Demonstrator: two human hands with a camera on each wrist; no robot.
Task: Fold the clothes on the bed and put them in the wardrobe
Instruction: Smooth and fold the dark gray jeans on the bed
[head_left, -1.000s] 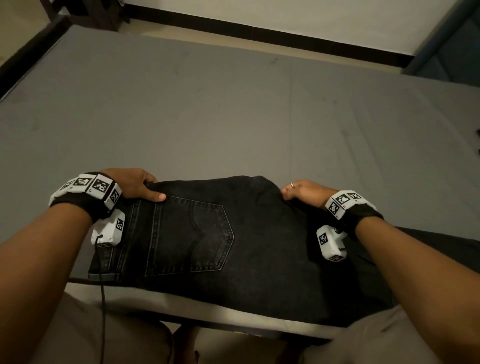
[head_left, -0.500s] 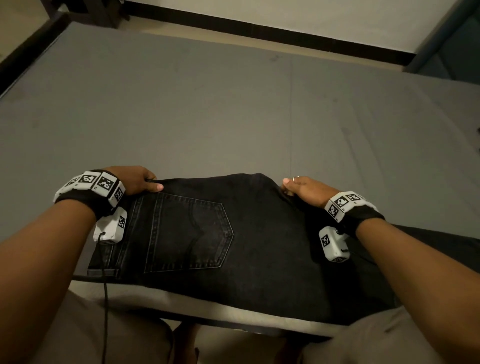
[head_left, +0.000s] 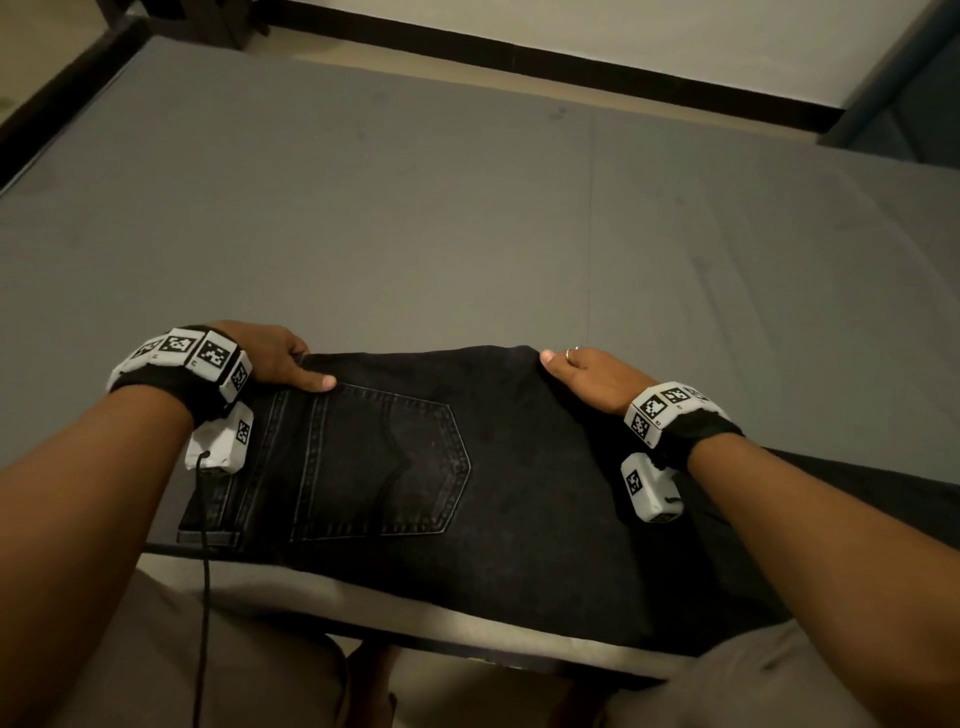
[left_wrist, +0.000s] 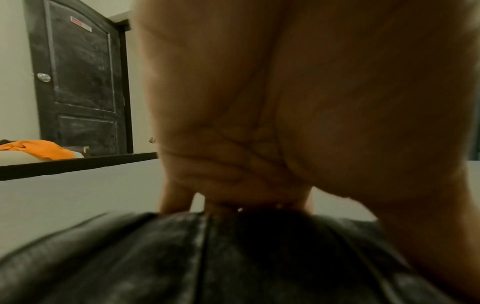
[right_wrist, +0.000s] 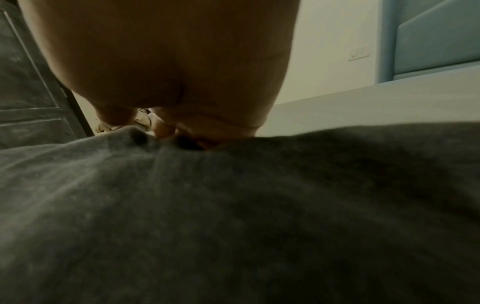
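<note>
Your left hand (head_left: 270, 358) and right hand (head_left: 587, 376) each pinch the far edge of the black jeans (head_left: 415, 467). The jeans lie flat on the grey bed (head_left: 467, 208), back pocket up.

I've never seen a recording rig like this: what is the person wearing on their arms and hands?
Bare forearms, no sleeves. Each wrist has a black band ringed with white blocks printed with black square codes, plus a small white camera box hanging below. A thin black cable drops from the left box. The right hand wears a ring.

Black jeans (head_left: 395, 467); grey bed sheet (head_left: 415, 218); black-and-white checker-patterned wristbands (head_left: 192, 358); black door (left_wrist: 78, 82); orange cloth (left_wrist: 41, 149); blue headboard (right_wrist: 436, 41).
</note>
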